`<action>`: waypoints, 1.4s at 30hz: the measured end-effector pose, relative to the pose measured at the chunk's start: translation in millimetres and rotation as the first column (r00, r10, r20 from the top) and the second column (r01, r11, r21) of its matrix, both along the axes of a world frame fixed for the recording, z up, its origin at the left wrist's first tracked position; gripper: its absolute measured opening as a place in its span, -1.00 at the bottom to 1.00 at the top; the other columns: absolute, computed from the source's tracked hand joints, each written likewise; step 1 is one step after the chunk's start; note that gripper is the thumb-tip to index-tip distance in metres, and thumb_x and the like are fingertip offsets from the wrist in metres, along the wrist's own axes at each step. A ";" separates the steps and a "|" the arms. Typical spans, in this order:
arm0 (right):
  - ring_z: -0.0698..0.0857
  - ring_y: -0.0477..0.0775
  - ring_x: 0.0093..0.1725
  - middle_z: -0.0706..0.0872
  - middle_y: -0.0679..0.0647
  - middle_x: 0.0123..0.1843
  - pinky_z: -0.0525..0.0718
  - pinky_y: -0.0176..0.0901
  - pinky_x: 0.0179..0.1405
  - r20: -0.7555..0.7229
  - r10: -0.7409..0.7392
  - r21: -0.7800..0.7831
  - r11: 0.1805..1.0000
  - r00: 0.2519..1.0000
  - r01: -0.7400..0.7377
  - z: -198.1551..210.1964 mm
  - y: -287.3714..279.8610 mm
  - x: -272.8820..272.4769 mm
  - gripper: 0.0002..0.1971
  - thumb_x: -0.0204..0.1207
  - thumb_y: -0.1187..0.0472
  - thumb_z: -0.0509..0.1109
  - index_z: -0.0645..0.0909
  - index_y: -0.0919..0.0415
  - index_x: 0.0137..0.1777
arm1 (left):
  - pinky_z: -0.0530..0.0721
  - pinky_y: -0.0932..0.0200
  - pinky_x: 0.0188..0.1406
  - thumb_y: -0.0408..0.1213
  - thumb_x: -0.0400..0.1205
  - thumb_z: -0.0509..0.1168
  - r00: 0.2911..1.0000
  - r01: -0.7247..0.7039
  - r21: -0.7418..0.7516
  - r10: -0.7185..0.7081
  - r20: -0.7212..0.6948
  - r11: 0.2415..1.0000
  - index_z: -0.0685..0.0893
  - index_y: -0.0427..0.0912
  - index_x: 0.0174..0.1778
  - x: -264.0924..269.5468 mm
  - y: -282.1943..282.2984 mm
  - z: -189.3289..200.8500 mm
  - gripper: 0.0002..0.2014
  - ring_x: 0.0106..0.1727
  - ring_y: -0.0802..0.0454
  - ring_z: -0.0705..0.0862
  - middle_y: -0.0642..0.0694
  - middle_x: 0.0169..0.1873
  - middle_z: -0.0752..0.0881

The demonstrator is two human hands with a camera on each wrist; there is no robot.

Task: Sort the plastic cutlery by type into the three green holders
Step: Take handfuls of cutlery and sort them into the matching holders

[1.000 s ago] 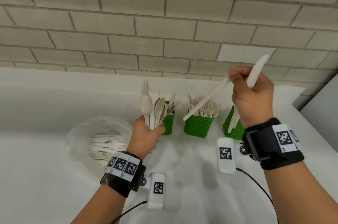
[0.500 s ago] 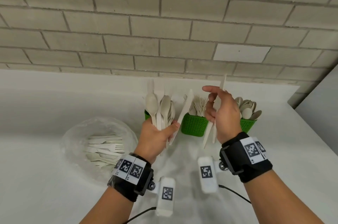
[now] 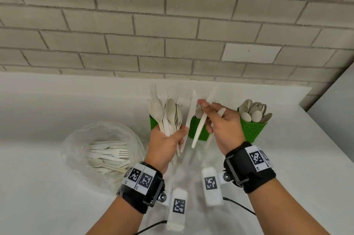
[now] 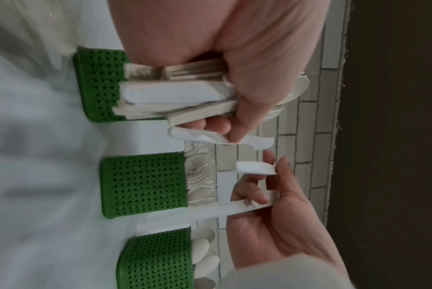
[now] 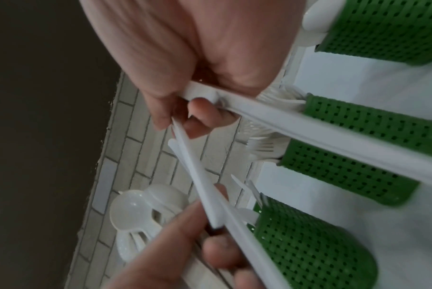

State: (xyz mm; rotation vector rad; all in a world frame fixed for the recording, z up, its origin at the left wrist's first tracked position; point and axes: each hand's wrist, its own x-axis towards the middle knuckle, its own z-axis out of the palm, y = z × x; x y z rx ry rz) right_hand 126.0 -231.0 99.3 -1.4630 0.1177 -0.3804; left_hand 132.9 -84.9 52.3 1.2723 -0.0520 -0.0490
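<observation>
My left hand (image 3: 168,142) grips a mixed bundle of cutlery (image 3: 166,114) upright: spoons, forks and knives. Its thumb pins one knife (image 3: 190,119) that sticks out to the right of the bundle. My right hand (image 3: 222,125) holds two knives (image 3: 202,119) in curled fingers, and its index fingertip reaches the blade of the knife that sticks out. Behind the hands stand three green holders: the left holder (image 3: 152,122) mostly hidden, the middle holder (image 3: 198,131) with forks, the right holder (image 3: 251,132) with spoons. The left wrist view shows the pinned knife (image 4: 210,136) under my thumb.
A clear plastic bag (image 3: 76,144) with several loose forks, spoons and knives lies at the left on the white counter (image 3: 47,186). A brick wall (image 3: 172,33) runs close behind the holders. The counter ends at the right, by a grey panel (image 3: 333,112).
My right hand has come down and left from above the right holder, carrying its knives to the left hand. One knife now stands out of the left bundle.
</observation>
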 end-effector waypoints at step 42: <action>0.55 -0.06 -0.61 0.67 0.15 -0.48 0.57 -0.29 -0.60 0.095 -0.014 -0.297 0.954 0.995 0.042 71.4 22.9 45.1 -0.71 0.66 0.02 0.34 0.79 0.22 -0.01 | 0.53 0.08 -0.42 -0.42 0.53 0.50 0.990 -0.138 0.085 0.134 0.047 0.987 0.76 -0.29 -0.11 24.9 90.0 13.6 -0.92 -0.44 -0.04 0.53 -0.29 -0.31 0.67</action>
